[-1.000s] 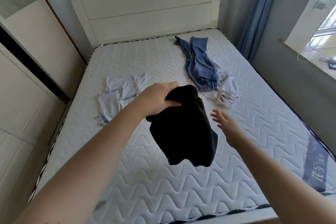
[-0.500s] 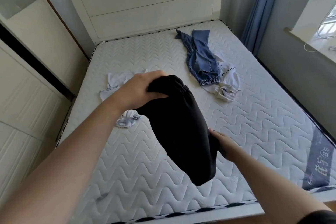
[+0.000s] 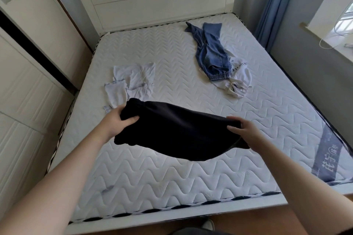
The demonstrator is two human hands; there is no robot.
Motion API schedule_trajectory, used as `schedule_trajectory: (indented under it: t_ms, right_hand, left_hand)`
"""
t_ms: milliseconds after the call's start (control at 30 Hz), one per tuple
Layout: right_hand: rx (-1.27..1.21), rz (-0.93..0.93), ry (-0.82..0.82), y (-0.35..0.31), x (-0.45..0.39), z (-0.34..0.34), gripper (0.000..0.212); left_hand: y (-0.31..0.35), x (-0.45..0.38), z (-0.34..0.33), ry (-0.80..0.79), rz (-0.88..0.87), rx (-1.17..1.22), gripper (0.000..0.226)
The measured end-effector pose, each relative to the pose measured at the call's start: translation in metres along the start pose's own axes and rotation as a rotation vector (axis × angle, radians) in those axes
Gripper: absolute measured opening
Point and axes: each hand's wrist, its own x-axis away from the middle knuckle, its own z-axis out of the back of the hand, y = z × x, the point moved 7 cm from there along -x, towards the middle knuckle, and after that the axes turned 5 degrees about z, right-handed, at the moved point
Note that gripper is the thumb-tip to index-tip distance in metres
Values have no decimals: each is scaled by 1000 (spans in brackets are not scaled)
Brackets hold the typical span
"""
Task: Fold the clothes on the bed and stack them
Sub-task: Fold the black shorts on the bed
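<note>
**Op A:** Black cloth first: I have the black garment (image 3: 177,131) stretched between both hands above the near half of the bed (image 3: 152,181), clear of the mattress. My left hand (image 3: 116,123) pinches the gathered end, which looks like a waistband, with the fingers (image 3: 131,120) clamped over the top of the fabric. My right hand (image 3: 246,131) holds the other end, its fingers (image 3: 234,129) curled over that edge.

**Op B:** Which step do you call it?

**Op A:** Spreading, I'd say, with the first fold not yet made. Next I'd judge it needs lowering flat onto the bed just below my fingers, both ends kept taut so it lands without creases, then a fold across.

**Op B:** And what else is waiting?

**Op A:** Beyond my left fingers, a crumpled white garment (image 3: 131,80) lies near the black cloth's gathered end. Far beyond my right fingers, blue jeans (image 3: 210,53) lie partly over a white printed top (image 3: 238,80). All three unfolded, no stack begun.

**Op B:** Any baskets or boxes?

**Op A:** None I can see; the clothes lie straight on the mattress.
</note>
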Motion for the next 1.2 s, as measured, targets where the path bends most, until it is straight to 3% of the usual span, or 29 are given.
schedule_trajectory:
  t_ms: [167,400,633,800,1033,1200]
  right_hand:
    - [477,92,117,-21,18,6,31]
    - [503,164,288,-19,63,-1,20]
    - [588,89,163,-10,84,-20,24]
    - [632,12,48,14,71,-52,21]
    - [647,-106,-115,59,14,-96,26]
    - [689,-86,-246,75,-44,-139,13]
  left_hand:
    - [-67,15,-13,-37,99,110,24]
    - [-134,45,-36,-148,164,224,45]
    - [-190,58,-54,-207,251,251,56]
    - [-226,64,-69,-210,340,252,46]
    - [-279,62,-80,-150,507,214,39]
    - [-309,55,-77,-29,601,175,39]
